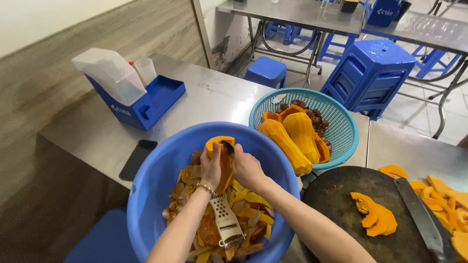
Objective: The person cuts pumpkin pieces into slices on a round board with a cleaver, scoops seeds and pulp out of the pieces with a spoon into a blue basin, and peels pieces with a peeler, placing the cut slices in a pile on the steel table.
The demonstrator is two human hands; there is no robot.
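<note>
Two hands (229,168) gripping squash piece (220,146), above blue basin (161,160)

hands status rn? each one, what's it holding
Left hand: closed on the squash piece, over the blue basin.
Right hand: closed, gripping a dark tool against the squash piece; cannot tell which tool.
</note>
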